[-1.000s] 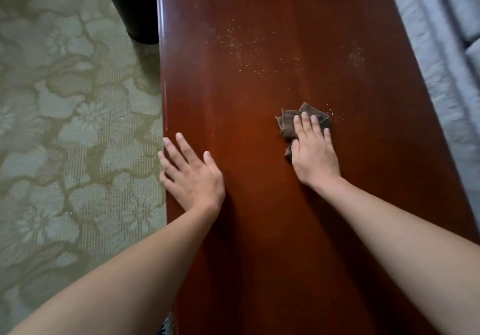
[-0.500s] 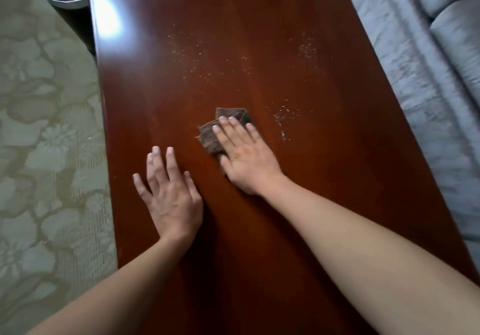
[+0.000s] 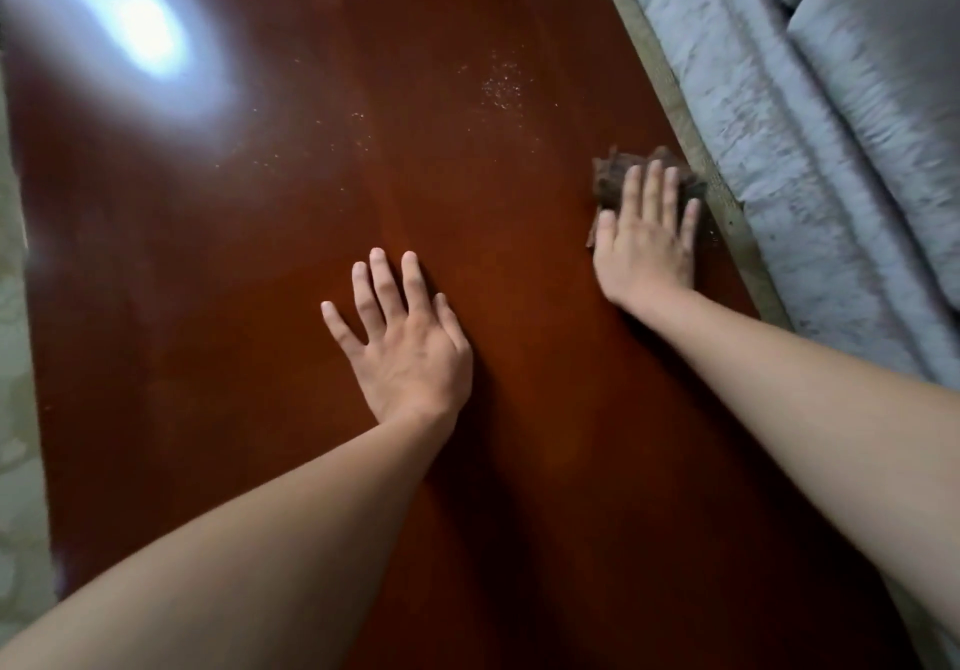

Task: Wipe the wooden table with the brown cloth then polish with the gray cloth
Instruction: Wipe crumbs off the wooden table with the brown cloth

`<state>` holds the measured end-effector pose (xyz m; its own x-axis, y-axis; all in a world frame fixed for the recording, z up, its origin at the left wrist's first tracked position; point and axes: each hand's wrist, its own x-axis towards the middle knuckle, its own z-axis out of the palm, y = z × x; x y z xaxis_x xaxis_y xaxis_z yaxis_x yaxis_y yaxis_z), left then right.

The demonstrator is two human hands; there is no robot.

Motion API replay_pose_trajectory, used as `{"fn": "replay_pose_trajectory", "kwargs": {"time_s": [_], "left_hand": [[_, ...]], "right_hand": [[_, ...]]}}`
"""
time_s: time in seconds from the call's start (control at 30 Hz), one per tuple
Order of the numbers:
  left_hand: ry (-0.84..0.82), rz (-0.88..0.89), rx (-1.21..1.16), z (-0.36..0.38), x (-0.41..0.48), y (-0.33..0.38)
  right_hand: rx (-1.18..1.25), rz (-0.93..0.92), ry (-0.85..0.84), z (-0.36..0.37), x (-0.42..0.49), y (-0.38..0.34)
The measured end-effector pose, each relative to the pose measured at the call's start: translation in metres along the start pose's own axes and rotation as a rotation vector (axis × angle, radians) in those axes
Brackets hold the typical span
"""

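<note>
Leaning over a long, glossy reddish-brown wooden table point(image 3: 260, 306), both bare forearms stretched forward; pressing a small crumpled brown cloth point(image 3: 609, 178) down under the right hand point(image 3: 647, 246), fingers straight and close together, laid flat across the cloth with no curl or pinch, thumb held out to the side at the cloth's near-left corner; cloth bunched in dark folds, poking out beyond the fingertips and to their left, lying on the wood right at the table's right edge; bracing with the left hand point(image 3: 408, 352) palm-down on bare wood near the table's middle, fingers straight and fanned apart, little finger splayed widest, holding nothing, well apart from the cloth; pale scattered specks of crumbs or dust point(image 3: 501, 85) on the wood beyond both hands, densest in a patch ahead and left of the cloth, thinner toward the centre; bright white glare point(image 3: 150, 40) smeared over the far left of the polished top; just past the right edge, a narrow tan strip of floor point(image 3: 727, 212), then a light gray upholstered sofa point(image 3: 779, 124) with padded cushions running alongside; along the left edge, a blurred sliver of pale carpet point(image 3: 10, 357).
</note>
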<state>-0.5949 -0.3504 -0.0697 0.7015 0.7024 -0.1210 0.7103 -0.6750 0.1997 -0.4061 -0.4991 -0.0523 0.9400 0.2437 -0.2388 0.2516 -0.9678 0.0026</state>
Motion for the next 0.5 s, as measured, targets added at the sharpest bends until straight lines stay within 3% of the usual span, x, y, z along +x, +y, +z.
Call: {"fn": "replay_pose_trajectory", "kwargs": {"time_s": [0.17, 0.23, 0.33, 0.5], "left_hand": [[-0.014, -0.029, 0.031, 0.001, 0.002, 0.000], [-0.014, -0.039, 0.044, 0.001, 0.001, 0.000], [-0.025, -0.044, 0.058, 0.000, 0.001, 0.002], [-0.045, -0.043, 0.073, -0.002, 0.001, 0.002]], "right_hand": [[-0.102, -0.607, -0.062, 0.008, -0.036, -0.068], [-0.075, -0.711, -0.060, 0.011, -0.038, -0.068], [-0.072, -0.649, -0.041, 0.011, -0.028, -0.037], [-0.036, -0.235, 0.000, 0.010, -0.023, 0.055]]}}
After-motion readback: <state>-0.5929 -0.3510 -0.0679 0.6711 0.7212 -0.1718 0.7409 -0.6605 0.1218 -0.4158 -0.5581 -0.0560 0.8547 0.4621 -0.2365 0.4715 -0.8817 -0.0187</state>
